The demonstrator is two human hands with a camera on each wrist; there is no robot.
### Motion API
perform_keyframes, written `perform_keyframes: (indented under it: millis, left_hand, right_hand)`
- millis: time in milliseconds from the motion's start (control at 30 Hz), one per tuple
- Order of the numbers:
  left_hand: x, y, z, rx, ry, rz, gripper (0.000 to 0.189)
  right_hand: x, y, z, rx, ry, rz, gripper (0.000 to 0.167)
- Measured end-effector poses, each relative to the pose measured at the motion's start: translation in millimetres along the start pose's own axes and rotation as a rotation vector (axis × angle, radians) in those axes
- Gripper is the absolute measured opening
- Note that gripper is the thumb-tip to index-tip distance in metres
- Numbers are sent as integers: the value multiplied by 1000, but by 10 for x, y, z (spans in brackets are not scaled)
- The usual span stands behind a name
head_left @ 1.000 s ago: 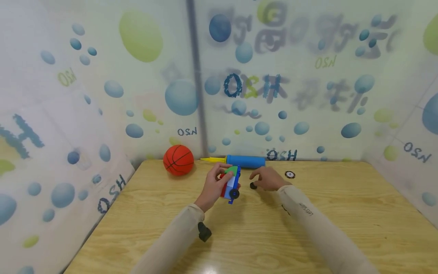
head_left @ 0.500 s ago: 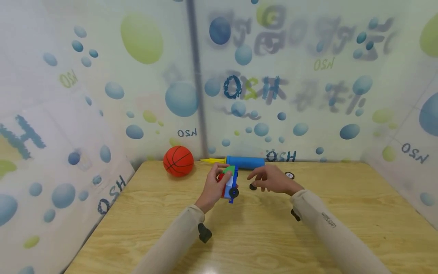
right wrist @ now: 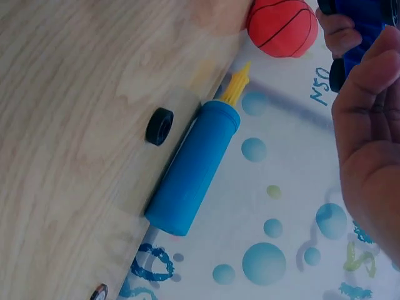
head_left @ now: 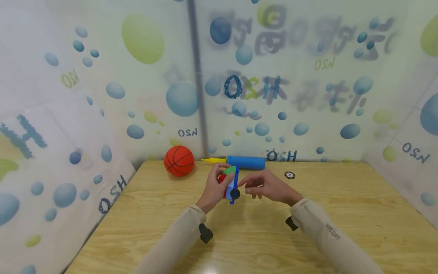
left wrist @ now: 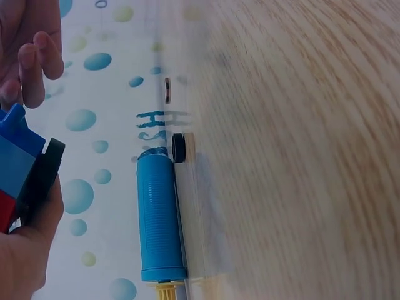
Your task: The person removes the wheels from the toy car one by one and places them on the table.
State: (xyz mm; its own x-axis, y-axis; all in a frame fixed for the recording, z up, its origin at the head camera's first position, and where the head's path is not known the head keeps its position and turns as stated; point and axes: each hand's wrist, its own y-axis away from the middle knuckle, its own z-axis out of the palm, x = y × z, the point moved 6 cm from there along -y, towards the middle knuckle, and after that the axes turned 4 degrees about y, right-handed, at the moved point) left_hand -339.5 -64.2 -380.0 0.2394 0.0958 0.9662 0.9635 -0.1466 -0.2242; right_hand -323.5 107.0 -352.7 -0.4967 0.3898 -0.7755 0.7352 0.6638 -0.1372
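My left hand [head_left: 213, 188] grips a small toy car [head_left: 231, 187] with red, green and light-blue body parts, a dark-blue chassis and black wheels. The car is raised above the table and turned so that its underside faces right. My right hand [head_left: 272, 186] is beside that underside, its index fingertip right at the chassis and its other fingers loosely bent, with nothing between them. In the right wrist view the blue chassis [right wrist: 365, 31] shows beyond the fingers. A loose black wheel [right wrist: 159, 126] stands on the table below; in the head view the right hand hides it.
Against the back wall lies a blue hand pump [head_left: 246, 162] with a yellow nozzle. A red basketball [head_left: 179, 161] sits to its left. On the right a round black-and-white chip [head_left: 289, 175] lies on the wooden table [head_left: 342, 213]. Patterned walls stand behind and at both sides.
My right hand has come away from above the loose wheel and moved left, up to the car's underside. The left hand and the car have barely moved.
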Motion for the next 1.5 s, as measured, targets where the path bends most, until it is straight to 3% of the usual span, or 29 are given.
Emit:
perform_keyframes:
  millis: [533, 900, 1500]
  left_hand:
    - [-34, -18, -1, 5, 34, 10, 35]
    - [16, 0, 41, -16, 42, 12, 35]
    - [-58, 15, 44, -16, -12, 34, 34]
  right_hand:
    - [0, -109, 235, -10, -86, 4, 32]
    - [-26, -138, 344, -30, -163, -43, 24]
    - [-59, -122, 405, 72, -75, -29, 11]
